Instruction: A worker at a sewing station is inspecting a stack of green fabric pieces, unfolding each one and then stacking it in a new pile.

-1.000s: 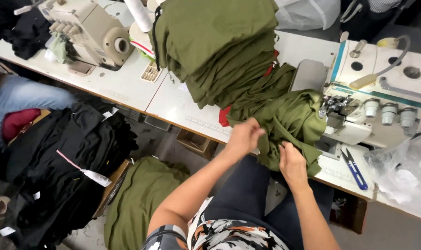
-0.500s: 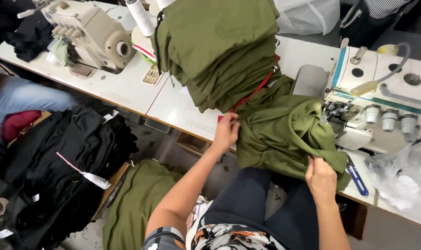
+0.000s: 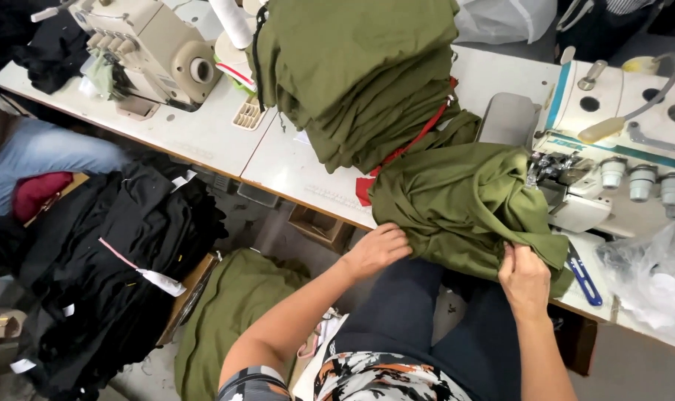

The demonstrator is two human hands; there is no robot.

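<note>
An olive green garment lies bunched on the white table in front of a white sewing machine. My left hand grips the garment's lower left edge at the table's front. My right hand pinches its lower right edge, just below the machine's needle area. Behind the garment rises a tall stack of folded olive fabric with a red strip hanging out of it.
A second, beige sewing machine stands at the back left. Blue-handled scissors lie right of my right hand, beside crumpled clear plastic. Black garments and an olive pile sit on the floor. Another person's leg in jeans shows at left.
Both hands have spread the olive garment out and drawn it toward the table's front edge. My left hand dropped from the red strip to the lower left edge; my right hand moved up slightly.
</note>
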